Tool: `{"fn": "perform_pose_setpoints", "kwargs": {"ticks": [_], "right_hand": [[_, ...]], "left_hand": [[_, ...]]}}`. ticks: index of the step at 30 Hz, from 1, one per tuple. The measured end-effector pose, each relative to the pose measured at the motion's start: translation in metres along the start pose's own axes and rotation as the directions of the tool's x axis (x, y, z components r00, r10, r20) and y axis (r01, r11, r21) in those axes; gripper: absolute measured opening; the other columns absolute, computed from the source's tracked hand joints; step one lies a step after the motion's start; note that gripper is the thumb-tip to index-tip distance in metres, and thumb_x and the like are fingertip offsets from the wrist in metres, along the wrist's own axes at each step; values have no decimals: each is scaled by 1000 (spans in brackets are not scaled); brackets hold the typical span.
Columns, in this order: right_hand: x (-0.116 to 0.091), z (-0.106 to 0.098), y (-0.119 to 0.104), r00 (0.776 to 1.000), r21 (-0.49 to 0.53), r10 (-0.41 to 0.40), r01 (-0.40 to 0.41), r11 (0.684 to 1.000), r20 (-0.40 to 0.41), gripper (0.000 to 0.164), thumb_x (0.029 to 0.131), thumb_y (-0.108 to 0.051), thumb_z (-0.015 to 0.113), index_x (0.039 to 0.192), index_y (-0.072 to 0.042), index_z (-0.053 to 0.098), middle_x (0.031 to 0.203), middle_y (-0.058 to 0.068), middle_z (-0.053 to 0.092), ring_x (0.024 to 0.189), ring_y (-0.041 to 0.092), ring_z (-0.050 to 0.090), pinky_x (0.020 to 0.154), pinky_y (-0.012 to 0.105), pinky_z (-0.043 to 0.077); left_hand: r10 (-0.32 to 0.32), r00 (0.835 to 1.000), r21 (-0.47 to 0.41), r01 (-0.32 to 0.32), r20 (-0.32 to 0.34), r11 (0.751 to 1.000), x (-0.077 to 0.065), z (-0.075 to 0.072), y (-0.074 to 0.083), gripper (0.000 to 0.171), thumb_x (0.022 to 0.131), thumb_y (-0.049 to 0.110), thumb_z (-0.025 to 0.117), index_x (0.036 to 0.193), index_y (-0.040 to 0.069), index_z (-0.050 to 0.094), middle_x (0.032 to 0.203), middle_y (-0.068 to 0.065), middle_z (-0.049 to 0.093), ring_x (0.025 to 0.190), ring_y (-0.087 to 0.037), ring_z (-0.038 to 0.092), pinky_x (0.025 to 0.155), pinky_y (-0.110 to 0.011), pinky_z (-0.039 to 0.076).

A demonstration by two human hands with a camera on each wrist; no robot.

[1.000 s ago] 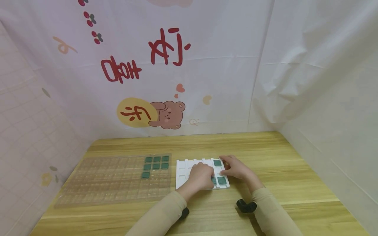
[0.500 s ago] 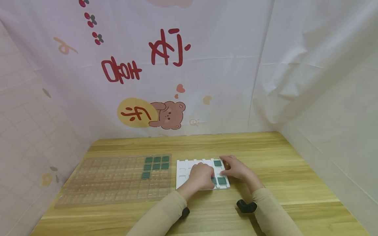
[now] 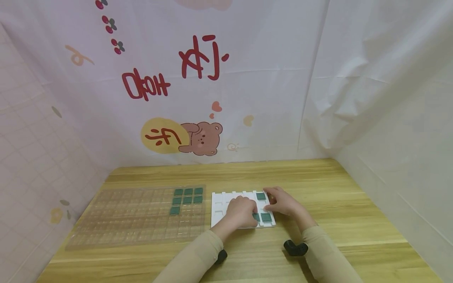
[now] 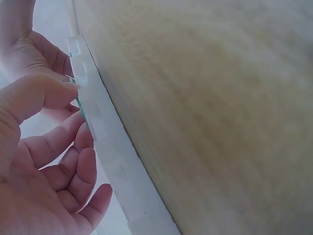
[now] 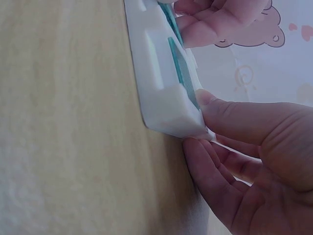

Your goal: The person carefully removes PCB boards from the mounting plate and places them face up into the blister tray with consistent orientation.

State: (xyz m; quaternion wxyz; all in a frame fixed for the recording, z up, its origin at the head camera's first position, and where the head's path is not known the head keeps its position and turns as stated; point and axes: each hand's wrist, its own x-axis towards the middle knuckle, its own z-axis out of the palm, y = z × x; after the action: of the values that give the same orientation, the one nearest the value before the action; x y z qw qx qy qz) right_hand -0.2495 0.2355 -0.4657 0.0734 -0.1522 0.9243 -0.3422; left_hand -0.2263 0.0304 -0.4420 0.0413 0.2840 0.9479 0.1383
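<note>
At the table's centre lies a white tray (image 3: 218, 208) with rows of slots. My left hand (image 3: 242, 212) reaches over its near side, pinching a small square green circuit board (image 5: 171, 22) between thumb and finger, right at a front slot. Beside it a second green circuit board (image 3: 266, 217) sits in the near right corner slot, and a third board (image 3: 260, 196) in the far right one. My right hand (image 3: 283, 201) grips the tray's right edge, thumb on top and fingers against the side in the right wrist view. The left hand hides the tray's middle.
Left of the white tray, a large clear plastic tray (image 3: 134, 216) with many pockets lies flat. Several green circuit boards (image 3: 187, 191) fill pockets at its far right corner. A printed white cloth (image 3: 262, 90) hangs behind the wooden table (image 3: 347, 220).
</note>
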Motion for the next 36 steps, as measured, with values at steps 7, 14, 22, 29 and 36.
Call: {"fn": "perform_pose_setpoints", "kwargs": {"ticks": [7,14,22,29,36], "right_hand": [[-1,0,-2,1000,12,-4,4,1000,2,68,85,-8,77,142,8,45,132,27,47,92,23,58,84,40,49],[-3,-2,-6,1000,31,0,-1,1000,3,69,85,-8,77,142,9,44,133,28,46,93,24,58,84,41,50],[-4,-2,-4,999,18,-42,42,999,7,69,85,-11,77,142,10,43,132,30,46,93,24,59,82,38,51],[-1,1,1,999,7,-34,34,999,-4,68,85,-9,77,142,9,44,130,27,47,93,24,59,84,41,50],[1,2,3,1000,0,-8,8,1000,-12,68,84,-9,77,142,7,45,132,26,47,94,25,59,87,44,50]], "left_hand": [[33,998,-29,-35,-58,999,-1,-3,-2,21,67,22,81,86,19,73,75,13,57,77,-14,50,68,-33,42],[66,992,-71,-74,-107,995,-7,-12,0,23,67,23,79,89,19,73,80,11,59,81,-14,52,65,-29,41],[80,984,-147,-104,-159,984,-13,-18,-1,26,67,21,78,92,18,73,86,9,62,86,-13,55,69,-27,45],[70,978,-200,-110,-197,974,-15,-22,-1,26,68,20,77,93,20,72,89,11,62,90,-11,55,75,-25,46],[70,973,-275,-131,-221,952,-19,-28,-3,23,72,19,77,95,19,72,91,12,62,92,-11,56,79,-26,46]]}}
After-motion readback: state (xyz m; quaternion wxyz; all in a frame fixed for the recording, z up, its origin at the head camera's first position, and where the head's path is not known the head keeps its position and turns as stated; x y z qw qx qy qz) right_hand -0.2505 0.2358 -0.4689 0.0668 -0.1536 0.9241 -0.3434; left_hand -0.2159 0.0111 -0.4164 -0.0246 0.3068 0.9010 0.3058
